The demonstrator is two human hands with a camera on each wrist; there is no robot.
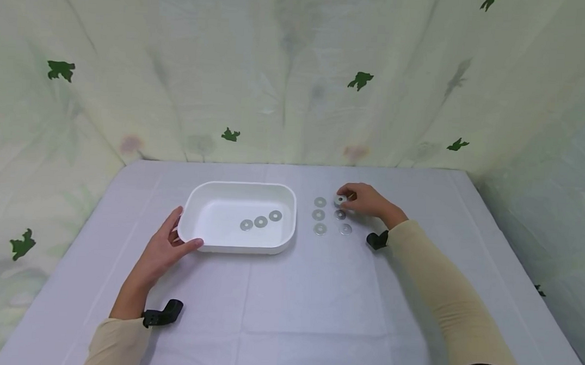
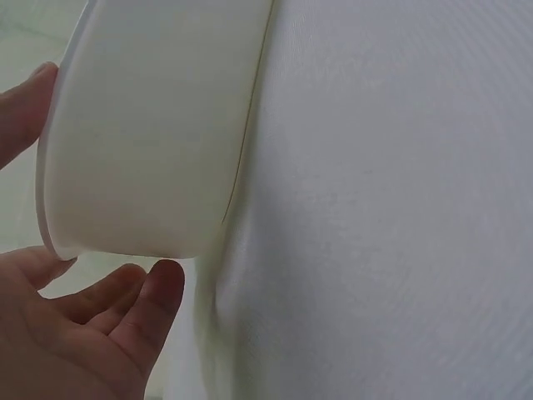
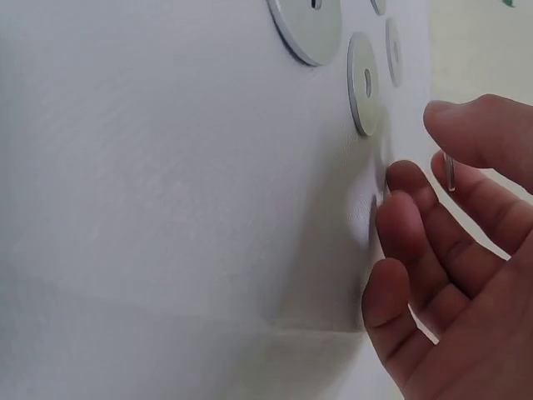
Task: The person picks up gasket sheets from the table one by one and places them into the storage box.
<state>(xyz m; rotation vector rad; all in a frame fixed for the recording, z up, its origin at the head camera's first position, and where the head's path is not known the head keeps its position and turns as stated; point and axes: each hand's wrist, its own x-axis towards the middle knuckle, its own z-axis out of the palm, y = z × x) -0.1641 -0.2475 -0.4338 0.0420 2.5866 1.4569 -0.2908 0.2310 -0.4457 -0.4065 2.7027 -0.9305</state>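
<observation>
A white tray (image 1: 236, 246) with rounded corners stands on the table, three flat metal washers (image 1: 261, 222) lying in it. My left hand (image 1: 163, 256) grips its left near corner, thumb at the near rim and fingers along the left side; the left wrist view shows the tray's outer wall (image 2: 154, 133) between thumb and fingers. To the right of the tray, my right hand (image 1: 367, 201) pinches a washer (image 1: 340, 200) between thumb and index finger, just above the table. Its thin edge shows in the right wrist view, the other fingers loosely bent. Several more washers (image 1: 320, 229) lie in two columns beside this hand.
A white cloth (image 1: 287, 313) covers the table. Behind it hangs a pale curtain (image 1: 296, 95) with green leaf shapes, and similar sheeting is at both sides. Black wrist cameras (image 1: 163, 313) sit on both wrists.
</observation>
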